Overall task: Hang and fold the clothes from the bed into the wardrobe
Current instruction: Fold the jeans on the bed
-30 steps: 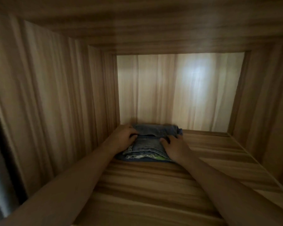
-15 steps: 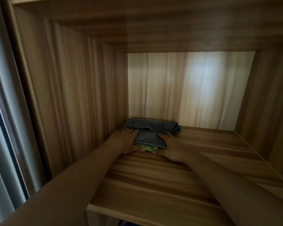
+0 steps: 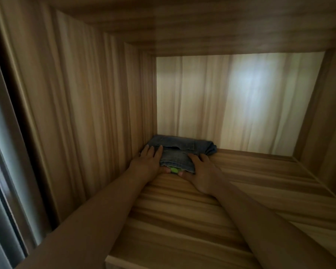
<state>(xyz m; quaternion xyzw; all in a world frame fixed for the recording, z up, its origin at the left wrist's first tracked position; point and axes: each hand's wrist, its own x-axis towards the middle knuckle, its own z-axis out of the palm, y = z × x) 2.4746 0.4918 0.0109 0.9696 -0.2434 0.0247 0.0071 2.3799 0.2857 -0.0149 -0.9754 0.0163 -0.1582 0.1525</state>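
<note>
You have the folded jeans (image 3: 180, 150) at the shelf's (image 3: 241, 200) 11 o'clock corner, snug to the side wall | left hand (image 3: 149, 162) and right hand (image 3: 204, 171) clamp them, fingers on top, thumbs under the front edge, so the folds hold | green cloth (image 3: 174, 169) peeks out beneath.

green item (image 3: 173, 169): mostly under jeans (image 3: 179, 152) (kind unclear) | forearms (image 3: 97, 220): cut by bottom edge
</note>
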